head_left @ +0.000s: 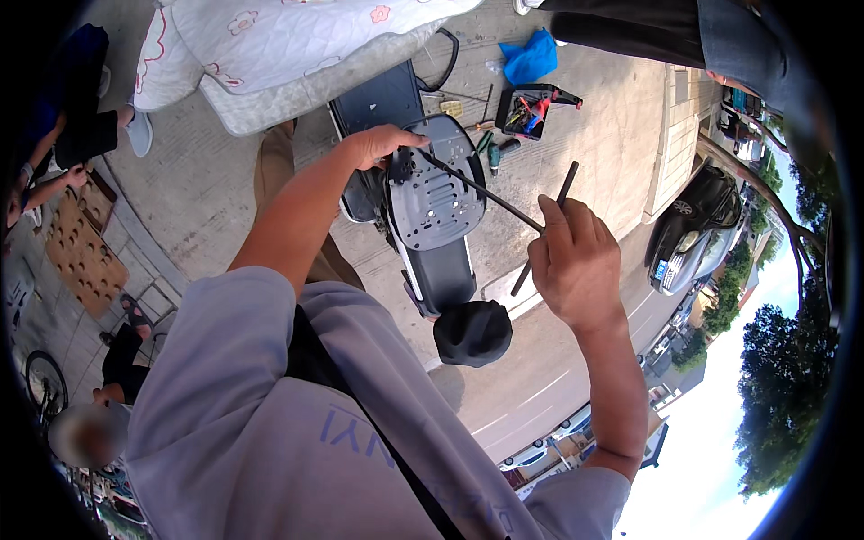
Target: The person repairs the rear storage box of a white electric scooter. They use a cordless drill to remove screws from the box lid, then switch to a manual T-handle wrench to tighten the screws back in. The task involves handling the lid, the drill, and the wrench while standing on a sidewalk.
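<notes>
In front of me a grey perforated metal plate (441,202) with slots and round holes lies over the body of a black and white electric scooter (447,273). My left hand (373,146) is closed on the plate's upper left edge, its index finger stretched over the surface. My right hand (580,256) is wrapped round the crossbar of a black T-handle wrench (490,196). The wrench's long shaft slants up and left, its tip by the plate near my left fingertips. Whether the tip sits on a bolt cannot be made out.
Beyond the plate lie an open black toolbox (526,112), a green power drill (499,155) and a blue bag (529,58). A quilted floral cover (297,36) hangs at the top. People stand or sit at the left and top right; a dark car (697,220) is parked right.
</notes>
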Tool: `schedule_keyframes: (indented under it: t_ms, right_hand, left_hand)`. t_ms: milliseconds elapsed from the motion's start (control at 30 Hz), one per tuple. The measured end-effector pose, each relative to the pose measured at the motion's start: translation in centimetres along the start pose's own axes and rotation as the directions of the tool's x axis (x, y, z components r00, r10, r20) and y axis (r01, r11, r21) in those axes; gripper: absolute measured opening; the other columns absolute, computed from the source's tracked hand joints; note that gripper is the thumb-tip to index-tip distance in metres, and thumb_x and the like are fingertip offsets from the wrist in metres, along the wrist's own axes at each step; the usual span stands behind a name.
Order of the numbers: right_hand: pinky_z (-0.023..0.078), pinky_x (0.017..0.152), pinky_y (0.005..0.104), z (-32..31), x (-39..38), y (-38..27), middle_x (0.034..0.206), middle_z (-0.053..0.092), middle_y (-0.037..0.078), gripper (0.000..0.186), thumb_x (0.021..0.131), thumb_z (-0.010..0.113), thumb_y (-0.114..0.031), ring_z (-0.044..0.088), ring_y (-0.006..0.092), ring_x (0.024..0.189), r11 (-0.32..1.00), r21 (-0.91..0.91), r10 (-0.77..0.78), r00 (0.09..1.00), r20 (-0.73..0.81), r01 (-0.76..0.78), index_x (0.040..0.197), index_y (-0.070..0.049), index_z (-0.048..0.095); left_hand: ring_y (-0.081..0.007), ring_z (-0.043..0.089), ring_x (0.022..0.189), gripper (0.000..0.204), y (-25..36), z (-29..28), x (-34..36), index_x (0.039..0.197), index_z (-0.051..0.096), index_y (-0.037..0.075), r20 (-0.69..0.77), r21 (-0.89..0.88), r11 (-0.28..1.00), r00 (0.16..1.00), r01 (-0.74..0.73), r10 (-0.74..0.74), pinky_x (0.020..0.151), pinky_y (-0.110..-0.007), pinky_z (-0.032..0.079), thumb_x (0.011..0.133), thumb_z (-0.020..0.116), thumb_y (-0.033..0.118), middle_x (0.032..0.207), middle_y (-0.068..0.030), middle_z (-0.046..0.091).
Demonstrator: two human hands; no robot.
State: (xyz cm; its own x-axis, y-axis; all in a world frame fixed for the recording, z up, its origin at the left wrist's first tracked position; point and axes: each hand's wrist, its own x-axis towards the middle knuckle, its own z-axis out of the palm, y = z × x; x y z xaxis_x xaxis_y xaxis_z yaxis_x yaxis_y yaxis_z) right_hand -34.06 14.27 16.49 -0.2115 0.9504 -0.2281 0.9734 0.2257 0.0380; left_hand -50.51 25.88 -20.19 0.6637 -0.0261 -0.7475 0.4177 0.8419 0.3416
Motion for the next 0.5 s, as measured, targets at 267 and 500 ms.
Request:
schedule_keyframes:
  t_ms: [267,500]
  right_hand:
    - [0.045,0.067,0.033,-2.9,4.3,-0.9,0.082,0.052,0.005,0.014,0.078,0.076,-0.012,0.056,0.0196,0.079,0.846,-0.118,-0.388,0.751,0.534,0.52,0.081,-0.004,0.066]
    - [0.043,0.052,0.0333,0.6,2.5,-0.3,0.062,0.056,0.004,0.039,0.101,0.065,-0.027,0.052,0.0136,0.055,0.652,0.483,0.321,0.79,0.523,-0.584,0.07,-0.004,0.067]
  left_hand:
    - [-0.0193,0.067,0.102,0.041,-0.2,-1.6,2.1,0.117,0.08,0.011,0.112,0.102,0.994,0.994,-0.033,0.022,0.091,-0.039,0.049,0.088,0.082,0.04,0.112,-0.0018,0.076]
    - [-0.0165,0.068,0.1,0.039,-1.1,-1.1,1.8,0.114,0.081,0.012,0.15,0.029,0.999,0.988,-0.029,0.025,0.089,-0.037,0.049,0.084,0.084,0.036,0.112,-0.0004,0.077]
